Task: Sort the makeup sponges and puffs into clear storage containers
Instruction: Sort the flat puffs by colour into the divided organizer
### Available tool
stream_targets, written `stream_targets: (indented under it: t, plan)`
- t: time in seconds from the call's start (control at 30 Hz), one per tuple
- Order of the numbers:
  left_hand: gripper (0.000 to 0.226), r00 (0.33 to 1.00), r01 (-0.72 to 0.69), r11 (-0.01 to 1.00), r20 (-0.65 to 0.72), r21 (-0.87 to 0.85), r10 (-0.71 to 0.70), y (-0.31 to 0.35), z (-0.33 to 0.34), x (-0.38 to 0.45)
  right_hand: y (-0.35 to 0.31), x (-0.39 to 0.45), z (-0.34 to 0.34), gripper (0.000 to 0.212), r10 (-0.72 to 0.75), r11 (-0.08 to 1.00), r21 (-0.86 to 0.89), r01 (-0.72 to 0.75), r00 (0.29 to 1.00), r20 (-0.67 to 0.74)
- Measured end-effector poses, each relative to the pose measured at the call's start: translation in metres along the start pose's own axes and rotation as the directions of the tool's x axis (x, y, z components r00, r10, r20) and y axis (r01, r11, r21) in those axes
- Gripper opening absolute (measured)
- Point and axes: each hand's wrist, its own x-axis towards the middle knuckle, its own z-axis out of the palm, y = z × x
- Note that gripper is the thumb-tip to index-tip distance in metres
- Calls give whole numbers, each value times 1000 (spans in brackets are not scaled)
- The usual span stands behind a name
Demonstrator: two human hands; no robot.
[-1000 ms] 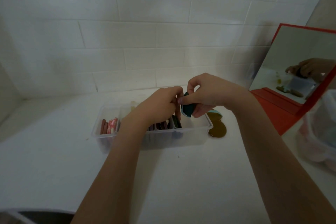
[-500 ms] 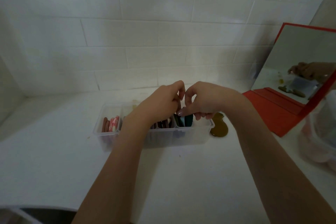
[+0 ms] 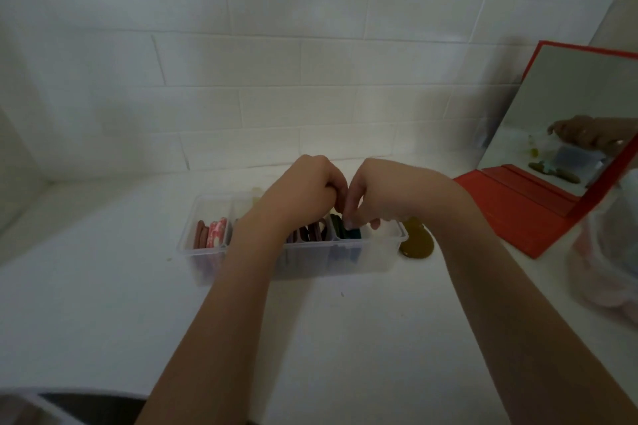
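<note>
A clear divided container (image 3: 386, 254) sits on the white counter. Red and pink puffs (image 3: 210, 234) stand on edge in its left section, dark maroon ones (image 3: 310, 233) in the middle. My right hand (image 3: 376, 193) is over the right section, fingers curled down onto a teal puff (image 3: 350, 234) standing beside other dark puffs there. My left hand (image 3: 303, 193) is curled over the middle section, its fingertips hidden among the puffs. An olive-brown puff (image 3: 416, 241) lies on the counter just right of the container.
A red-framed folding mirror (image 3: 538, 214) stands open at the right, reflecting my hand. A clear plastic bag (image 3: 607, 252) of pinkish items sits at the far right edge. White tiled wall runs behind. A dark-rimmed object shows at the bottom left corner (image 3: 41, 407).
My right hand lowered the teal puff from above the container into the right section. Both hands sank closer to the container, the left staying over the middle section.
</note>
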Motion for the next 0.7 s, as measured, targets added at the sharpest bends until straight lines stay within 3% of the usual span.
stream_targets:
  t: [0.17,0.33,0.53,0.63,0.7]
  plan:
    - [44,1000,1,1000,-17,-8,-1,2,0,-1,12,-1,-15,8,24,994,108,-10,991,-132]
    - [44,1000,-5,1000,-1,10,6,3,2,-1,11,4,-4,9,6,998,63,-5,1000,-12]
    - [45,999,10,1000,32,-9,-9,3,4,-2,61,0,-31,21,186,940,330,-89,944,-274]
    - [44,999,20,1000,37,-8,-20,4,5,-1,75,6,-21,60,312,904,305,-300,950,10]
    - [44,999,18,1000,38,1,-18,4,5,-1,78,15,-7,73,331,905,227,-360,930,157]
